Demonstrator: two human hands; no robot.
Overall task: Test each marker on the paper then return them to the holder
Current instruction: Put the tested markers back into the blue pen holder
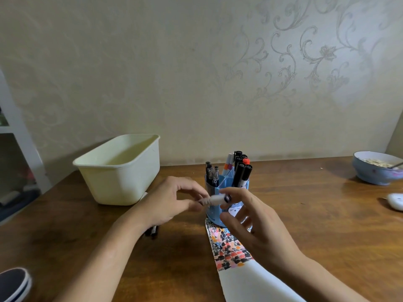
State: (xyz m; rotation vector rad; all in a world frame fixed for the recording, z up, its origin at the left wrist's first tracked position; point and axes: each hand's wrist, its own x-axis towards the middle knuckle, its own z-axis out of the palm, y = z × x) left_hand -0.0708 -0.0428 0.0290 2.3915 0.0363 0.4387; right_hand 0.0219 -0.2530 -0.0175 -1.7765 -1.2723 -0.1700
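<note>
A white marker [214, 199] hangs level in front of the blue holder [220, 211], blurred by motion. My left hand [172, 202] pinches its left end and my right hand [250, 216] pinches its right end between thumb and forefinger. The holder stands at mid-table and carries several black, red and pastel markers [239, 171]. A long strip of white paper [242, 277] lies below the holder, its upper part covered in black, orange and pink marks. Under my left wrist, a few dark markers [152, 231] lie on the wooden table [327, 225].
A cream plastic tub [118, 171] stands at the back left. A blue bowl [375, 168] with food and a spoon sits at the far right, a white object [395, 201] beside it. A dark round object [13, 284] shows at the bottom left.
</note>
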